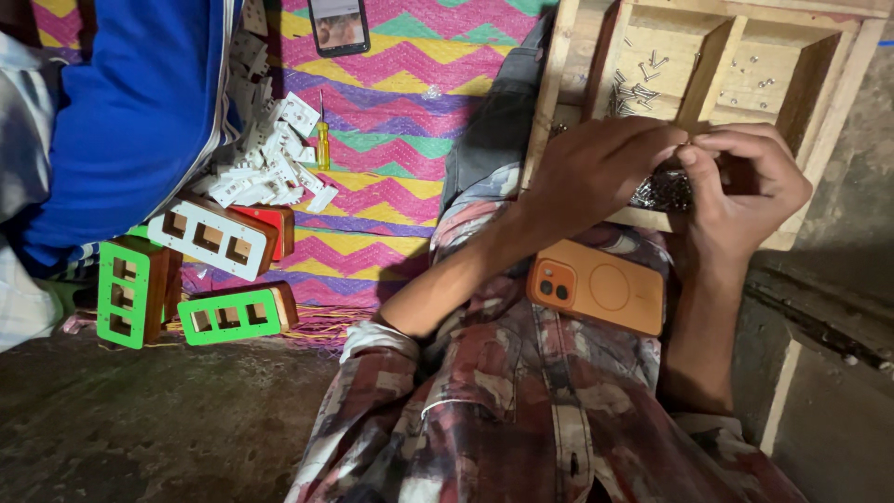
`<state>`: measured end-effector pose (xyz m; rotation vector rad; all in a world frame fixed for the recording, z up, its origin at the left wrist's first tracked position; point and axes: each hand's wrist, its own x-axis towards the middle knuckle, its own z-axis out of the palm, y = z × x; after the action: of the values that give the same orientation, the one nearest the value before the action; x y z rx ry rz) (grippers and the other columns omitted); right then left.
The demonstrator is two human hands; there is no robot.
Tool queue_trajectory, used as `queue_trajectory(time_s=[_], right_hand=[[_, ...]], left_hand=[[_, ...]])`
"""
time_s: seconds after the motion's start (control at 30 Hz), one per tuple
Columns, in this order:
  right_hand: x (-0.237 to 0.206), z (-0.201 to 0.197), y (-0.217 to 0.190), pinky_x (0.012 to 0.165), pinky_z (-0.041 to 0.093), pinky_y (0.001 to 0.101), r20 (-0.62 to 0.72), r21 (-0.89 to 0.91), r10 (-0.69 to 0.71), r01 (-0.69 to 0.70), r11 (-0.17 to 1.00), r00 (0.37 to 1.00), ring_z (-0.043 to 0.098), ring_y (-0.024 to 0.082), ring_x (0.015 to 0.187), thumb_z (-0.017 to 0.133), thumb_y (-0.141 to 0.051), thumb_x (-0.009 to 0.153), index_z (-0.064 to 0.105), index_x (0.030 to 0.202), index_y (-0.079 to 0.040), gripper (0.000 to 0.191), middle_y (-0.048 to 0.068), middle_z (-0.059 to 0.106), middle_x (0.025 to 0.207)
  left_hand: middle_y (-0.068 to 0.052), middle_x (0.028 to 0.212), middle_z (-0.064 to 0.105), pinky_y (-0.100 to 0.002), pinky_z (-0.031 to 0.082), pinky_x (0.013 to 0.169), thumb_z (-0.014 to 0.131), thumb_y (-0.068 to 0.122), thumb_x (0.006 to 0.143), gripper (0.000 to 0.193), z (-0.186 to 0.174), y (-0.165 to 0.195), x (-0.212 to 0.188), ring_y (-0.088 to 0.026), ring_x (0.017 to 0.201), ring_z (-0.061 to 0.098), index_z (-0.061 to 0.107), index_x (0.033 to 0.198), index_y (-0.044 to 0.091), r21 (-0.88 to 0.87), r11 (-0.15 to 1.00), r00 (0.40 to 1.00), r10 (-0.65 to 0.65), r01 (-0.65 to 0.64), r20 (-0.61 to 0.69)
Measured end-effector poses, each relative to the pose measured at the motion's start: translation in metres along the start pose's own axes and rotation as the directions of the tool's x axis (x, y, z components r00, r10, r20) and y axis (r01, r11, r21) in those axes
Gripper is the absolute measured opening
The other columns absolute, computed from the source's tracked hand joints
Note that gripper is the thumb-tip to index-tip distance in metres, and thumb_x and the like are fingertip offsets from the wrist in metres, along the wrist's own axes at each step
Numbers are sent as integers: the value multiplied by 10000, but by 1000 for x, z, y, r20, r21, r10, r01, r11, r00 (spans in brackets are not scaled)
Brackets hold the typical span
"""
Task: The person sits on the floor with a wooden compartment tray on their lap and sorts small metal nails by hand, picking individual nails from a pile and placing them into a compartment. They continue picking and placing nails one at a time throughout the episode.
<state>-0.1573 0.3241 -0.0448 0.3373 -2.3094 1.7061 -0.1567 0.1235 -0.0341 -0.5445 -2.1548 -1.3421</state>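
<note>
My left hand and my right hand meet over the near edge of a wooden compartment tray, fingertips pinched together on a small metal piece too tiny to name. Under the fingers lies a heap of small dark screws. More screws are scattered in the tray's compartments. An orange phone rests on my lap just below both hands.
On the zigzag woven mat lie a pile of white plastic parts, a yellow screwdriver, green and white frames on wooden boxes and another phone. A person in blue sits at left.
</note>
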Motion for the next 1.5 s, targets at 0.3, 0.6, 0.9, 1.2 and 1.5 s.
queue_trajectory(time_s=[0.3,0.6,0.9,1.2,1.5], right_hand=[[2,3,-6,832,514,245,25,-60,-15,17,998,1000,665,158,932,855,9,1071,740,1121,36,128,129,707,1062],[12,12,-31,845,548,246,39,-78,11,-7,997,999,701,153,944,670,98,1022,718,1130,50,128,138,728,1089],[18,10,-48,834,547,263,46,-120,67,-61,991,997,713,175,948,673,108,1003,720,1111,51,131,136,743,1051],[19,10,-45,821,558,272,27,-126,61,-57,990,998,723,184,929,685,119,1007,725,1129,48,147,143,738,1042],[18,7,-42,809,549,261,68,-132,6,3,991,998,710,176,920,682,139,937,721,1120,50,207,147,735,1056]], left_hand=[[-61,976,729,-317,579,739,738,75,955,152,-7,-8,5,-205,831,736,711,1104,87,-292,909,952,-259,297,164],[-46,1044,765,-281,602,768,717,31,941,181,-10,4,14,-175,887,766,736,1113,84,-351,832,902,-383,430,199],[-69,1063,758,-296,607,822,713,-15,929,179,-9,9,16,-196,936,772,720,1087,67,-333,860,922,-347,386,170],[-69,1032,755,-293,604,845,716,-17,931,162,-11,12,19,-186,947,767,713,1072,63,-311,871,923,-338,381,184],[-62,1071,752,-289,605,835,716,7,952,154,-11,14,19,-170,958,762,715,1093,72,-329,870,929,-325,367,177]])
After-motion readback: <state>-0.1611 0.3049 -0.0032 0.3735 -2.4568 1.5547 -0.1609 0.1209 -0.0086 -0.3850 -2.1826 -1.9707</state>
